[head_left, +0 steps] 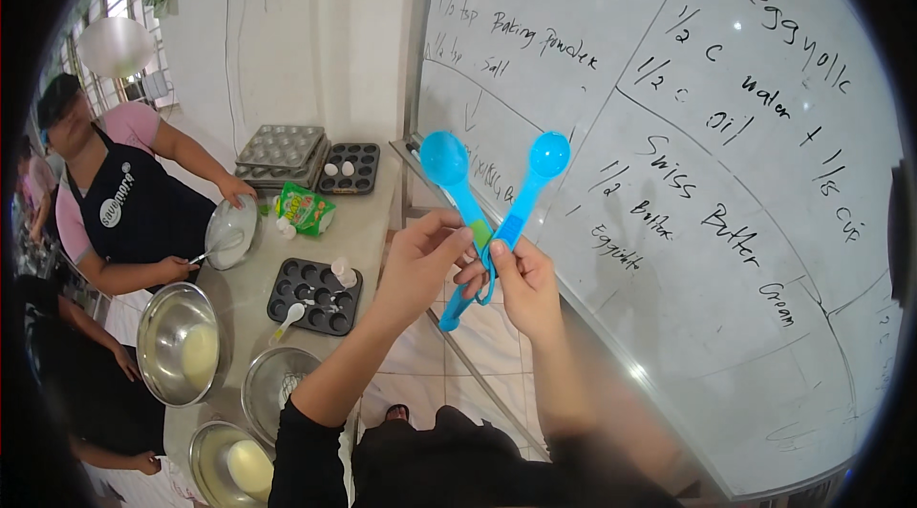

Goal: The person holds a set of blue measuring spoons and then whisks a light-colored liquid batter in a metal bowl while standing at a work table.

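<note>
A set of blue plastic measuring spoons (549, 156), joined at their handle ends, is raised in front of the whiteboard. My left hand (420, 255) pinches the handle of the larger spoon (443, 159), which has a green patch on it. In my right hand (525, 286) is the handle of the smaller spoon, gripped between thumb and fingers. Both bowls point up and spread apart in a V. Below my fingers hangs another blue spoon (457, 307) of the set, partly hidden.
A whiteboard (688, 336) with handwriting fills the right side. On the table (374, 222) at left stand muffin tins (315, 296), steel bowls (179, 344), a white spoon (288, 322) and a green packet (306, 209). Across it, a person in an apron (143, 198) whisks in a bowl (232, 231).
</note>
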Tool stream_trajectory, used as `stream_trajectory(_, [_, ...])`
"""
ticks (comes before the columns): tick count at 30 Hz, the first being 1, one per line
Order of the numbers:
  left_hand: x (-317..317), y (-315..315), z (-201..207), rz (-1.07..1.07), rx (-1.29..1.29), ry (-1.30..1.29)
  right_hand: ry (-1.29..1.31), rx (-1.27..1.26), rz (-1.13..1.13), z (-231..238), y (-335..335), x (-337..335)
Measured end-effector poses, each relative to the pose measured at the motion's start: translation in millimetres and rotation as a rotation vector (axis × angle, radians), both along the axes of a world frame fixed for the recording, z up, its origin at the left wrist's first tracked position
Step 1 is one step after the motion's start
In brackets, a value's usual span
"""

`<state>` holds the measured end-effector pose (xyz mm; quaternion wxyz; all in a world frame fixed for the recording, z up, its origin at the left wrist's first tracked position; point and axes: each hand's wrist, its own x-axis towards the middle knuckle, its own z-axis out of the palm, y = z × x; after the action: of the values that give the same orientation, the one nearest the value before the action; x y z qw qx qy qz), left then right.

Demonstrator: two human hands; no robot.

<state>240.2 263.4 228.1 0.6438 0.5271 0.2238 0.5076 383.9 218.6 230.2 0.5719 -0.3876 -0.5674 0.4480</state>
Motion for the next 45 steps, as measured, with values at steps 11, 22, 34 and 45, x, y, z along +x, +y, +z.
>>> stream_trajectory(11, [15.5, -0.8, -3.9, -0.068, 0.082, -0.026, 0.030, -0.062, -0.047, 7.5, -16.5, 12.2])
stream_trajectory(22, [20.4, -13.6, 4.2, -0.126, 0.116, -0.126, 0.031, -0.020, 0.014, 21.2, -35.2, 19.6])
stream_trajectory(34, [31.0, -15.2, 8.6, -0.111, 0.201, -0.068, 0.007, 0.010, -0.056, 22.9, -41.6, 24.7])
stream_trajectory(45, [30.5, -16.4, 10.4, -0.074, 0.214, -0.048, 0.042, -0.015, 0.050, 19.8, -35.7, 35.3])
